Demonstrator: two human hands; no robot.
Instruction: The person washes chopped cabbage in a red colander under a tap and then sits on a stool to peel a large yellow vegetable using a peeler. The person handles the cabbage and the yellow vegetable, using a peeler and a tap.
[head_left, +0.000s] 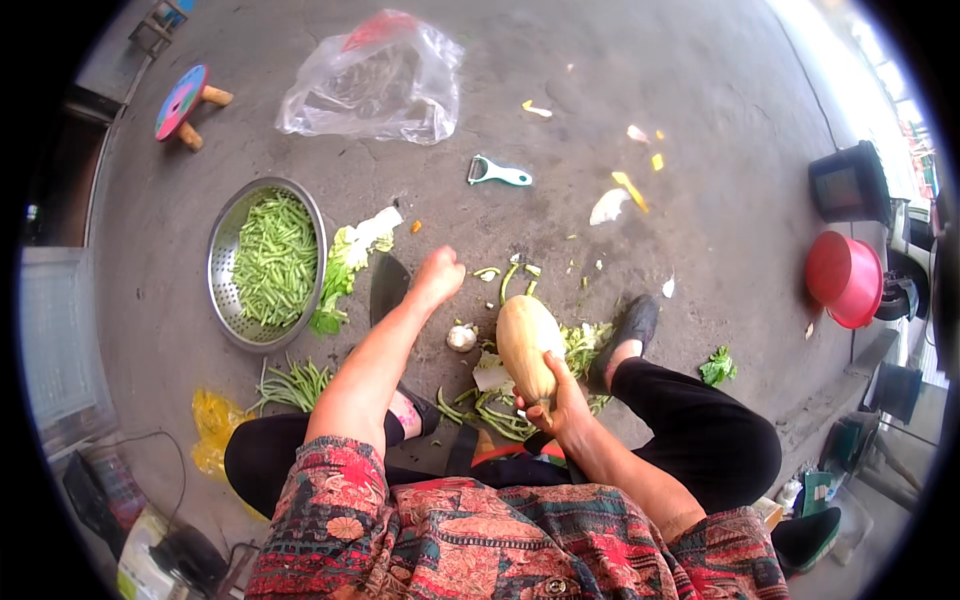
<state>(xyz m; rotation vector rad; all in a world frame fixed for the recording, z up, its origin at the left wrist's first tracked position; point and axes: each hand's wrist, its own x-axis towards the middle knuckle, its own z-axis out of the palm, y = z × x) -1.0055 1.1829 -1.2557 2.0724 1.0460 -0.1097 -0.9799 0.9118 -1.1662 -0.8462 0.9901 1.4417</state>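
Note:
My right hand grips a pale tan squash by its stem end, its rounded end pointing away from me. My left hand is curled into a fist above the floor; whether anything is inside it is hidden. Beside that wrist shows a dark, broad knife blade, its handle out of sight. A garlic bulb sits between my hands. Below and around the squash lie long green beans and leafy vegetable scraps.
A metal colander holds cut green beans, with cabbage-like leaves alongside. Farther off are a vegetable peeler, a clear plastic bag and a small painted stool. A red bucket and black bin stand right.

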